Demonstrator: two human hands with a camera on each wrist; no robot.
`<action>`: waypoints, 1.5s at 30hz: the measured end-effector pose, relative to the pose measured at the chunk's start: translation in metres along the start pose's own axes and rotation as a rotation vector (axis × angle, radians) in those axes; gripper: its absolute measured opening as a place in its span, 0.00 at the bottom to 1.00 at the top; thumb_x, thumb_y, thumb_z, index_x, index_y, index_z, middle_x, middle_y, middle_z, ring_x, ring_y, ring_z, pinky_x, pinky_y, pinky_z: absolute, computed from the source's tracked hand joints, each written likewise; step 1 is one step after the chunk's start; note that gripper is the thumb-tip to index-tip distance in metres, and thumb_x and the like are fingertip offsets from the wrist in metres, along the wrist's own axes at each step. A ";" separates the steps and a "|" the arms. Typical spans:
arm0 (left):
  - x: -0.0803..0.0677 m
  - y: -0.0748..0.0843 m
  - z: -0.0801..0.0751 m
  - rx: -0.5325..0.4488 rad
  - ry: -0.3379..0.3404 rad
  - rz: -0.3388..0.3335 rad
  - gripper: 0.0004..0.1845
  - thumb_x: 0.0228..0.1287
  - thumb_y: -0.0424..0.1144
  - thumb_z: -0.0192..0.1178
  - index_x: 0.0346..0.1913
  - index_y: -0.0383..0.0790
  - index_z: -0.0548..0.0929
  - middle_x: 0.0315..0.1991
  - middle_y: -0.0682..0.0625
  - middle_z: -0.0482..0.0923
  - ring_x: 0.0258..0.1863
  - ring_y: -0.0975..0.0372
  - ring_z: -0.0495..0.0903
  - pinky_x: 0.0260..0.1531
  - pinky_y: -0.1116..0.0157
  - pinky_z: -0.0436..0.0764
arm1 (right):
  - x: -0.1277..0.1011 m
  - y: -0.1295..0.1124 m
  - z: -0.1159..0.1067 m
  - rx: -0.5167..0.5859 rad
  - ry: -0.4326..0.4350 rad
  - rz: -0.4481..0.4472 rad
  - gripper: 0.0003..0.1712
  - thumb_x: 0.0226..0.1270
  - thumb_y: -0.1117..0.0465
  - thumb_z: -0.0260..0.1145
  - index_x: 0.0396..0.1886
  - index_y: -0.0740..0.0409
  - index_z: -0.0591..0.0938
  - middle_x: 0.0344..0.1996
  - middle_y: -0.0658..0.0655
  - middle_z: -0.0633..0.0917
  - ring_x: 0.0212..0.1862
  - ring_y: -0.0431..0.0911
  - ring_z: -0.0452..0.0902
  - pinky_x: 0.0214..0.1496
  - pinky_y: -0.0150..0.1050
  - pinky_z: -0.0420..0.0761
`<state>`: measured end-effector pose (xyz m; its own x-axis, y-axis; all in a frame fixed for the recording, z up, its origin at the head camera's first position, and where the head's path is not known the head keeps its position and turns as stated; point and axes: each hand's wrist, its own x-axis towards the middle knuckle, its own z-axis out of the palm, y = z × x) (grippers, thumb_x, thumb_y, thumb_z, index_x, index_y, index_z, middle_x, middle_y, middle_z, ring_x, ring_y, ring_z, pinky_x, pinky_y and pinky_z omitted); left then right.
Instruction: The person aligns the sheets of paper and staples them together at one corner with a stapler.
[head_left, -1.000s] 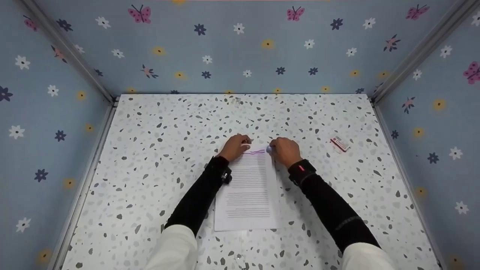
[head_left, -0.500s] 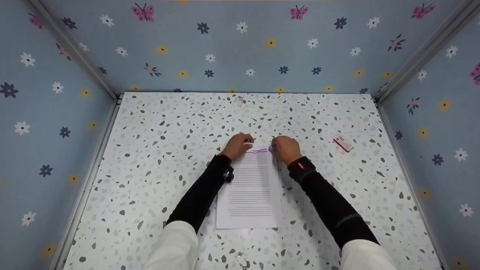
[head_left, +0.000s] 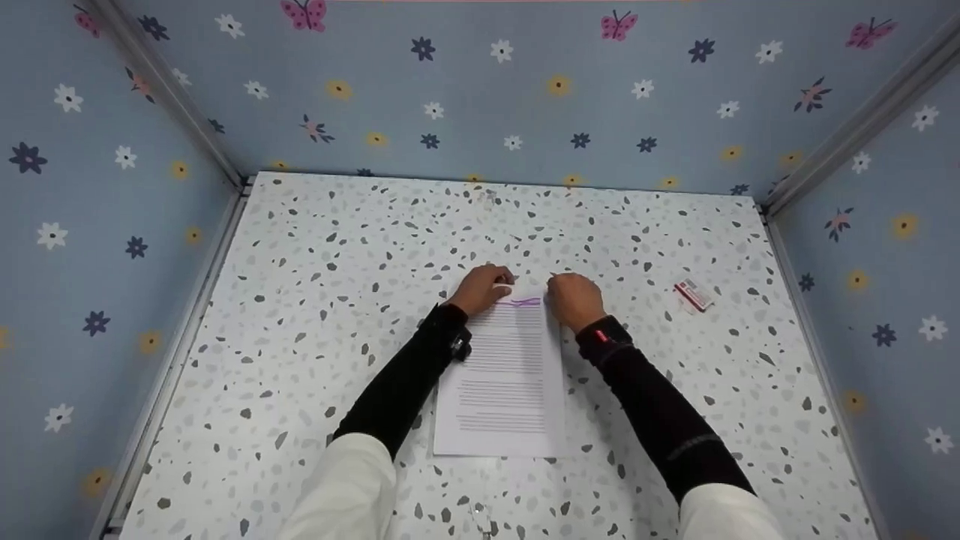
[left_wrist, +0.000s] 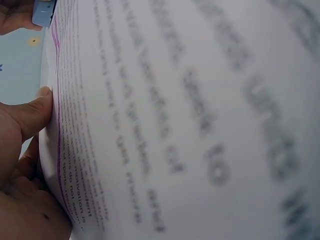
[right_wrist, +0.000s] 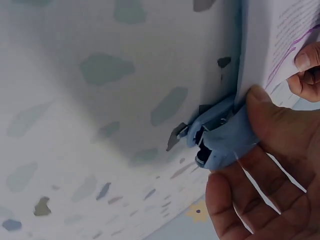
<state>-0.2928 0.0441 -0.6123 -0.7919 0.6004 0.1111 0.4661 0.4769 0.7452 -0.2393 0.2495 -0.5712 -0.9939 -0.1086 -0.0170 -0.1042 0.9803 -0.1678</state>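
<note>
Printed paper sheets point(head_left: 499, 405) lie on the speckled table, purple strokes marked across their top lines. My left hand point(head_left: 482, 291) pinches their top edge between thumb and fingers; in the left wrist view the thumb point(left_wrist: 35, 114) presses on the page. At the top right corner, my right hand point(head_left: 576, 301) grips a small blue stapler point(right_wrist: 232, 137), thumb on top and fingers underneath. The right wrist view has the stapler at the sheets' corner, a grey metal tab at its rear end. In the head view the hand hides the stapler.
A small red and white box point(head_left: 694, 295) lies on the table to the right of my right hand. Patterned blue panels point(head_left: 480, 90) wall the table at the back and both sides. A small shiny thing point(head_left: 480, 516) lies near the front.
The head view has shifted and tilted slightly. The blue stapler, partly visible earlier by my right fingers, is now hidden there. Both hands stay at the sheets' top edge.
</note>
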 end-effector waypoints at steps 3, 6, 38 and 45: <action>0.000 -0.002 -0.004 -0.002 -0.006 0.014 0.07 0.67 0.28 0.63 0.45 0.29 0.84 0.41 0.37 0.82 0.44 0.46 0.79 0.51 0.50 0.75 | 0.003 -0.001 -0.001 0.024 -0.025 0.011 0.04 0.62 0.68 0.68 0.29 0.62 0.88 0.30 0.61 0.88 0.31 0.57 0.82 0.37 0.54 0.81; -0.001 -0.004 -0.009 -0.012 -0.019 0.013 0.07 0.67 0.28 0.64 0.46 0.29 0.84 0.42 0.36 0.82 0.45 0.46 0.79 0.51 0.51 0.75 | 0.008 -0.004 -0.001 0.034 -0.039 0.013 0.04 0.62 0.68 0.69 0.29 0.61 0.88 0.30 0.61 0.88 0.31 0.56 0.82 0.37 0.54 0.81; 0.003 -0.003 -0.007 -0.062 -0.030 -0.013 0.07 0.69 0.29 0.63 0.46 0.29 0.84 0.45 0.37 0.82 0.48 0.48 0.79 0.54 0.53 0.75 | 0.007 0.006 -0.015 0.137 -0.128 0.063 0.11 0.52 0.65 0.79 0.35 0.60 0.88 0.34 0.59 0.87 0.36 0.55 0.82 0.42 0.53 0.80; 0.002 -0.004 -0.005 -0.036 -0.053 -0.059 0.07 0.70 0.31 0.64 0.47 0.32 0.84 0.45 0.39 0.83 0.48 0.49 0.79 0.53 0.54 0.75 | 0.005 0.006 -0.012 0.146 -0.125 0.047 0.11 0.51 0.64 0.79 0.36 0.60 0.88 0.35 0.59 0.87 0.37 0.56 0.82 0.42 0.53 0.81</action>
<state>-0.2985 0.0398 -0.6116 -0.7950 0.6058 0.0318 0.4040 0.4897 0.7726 -0.2457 0.2569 -0.5608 -0.9845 -0.0921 -0.1491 -0.0428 0.9515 -0.3047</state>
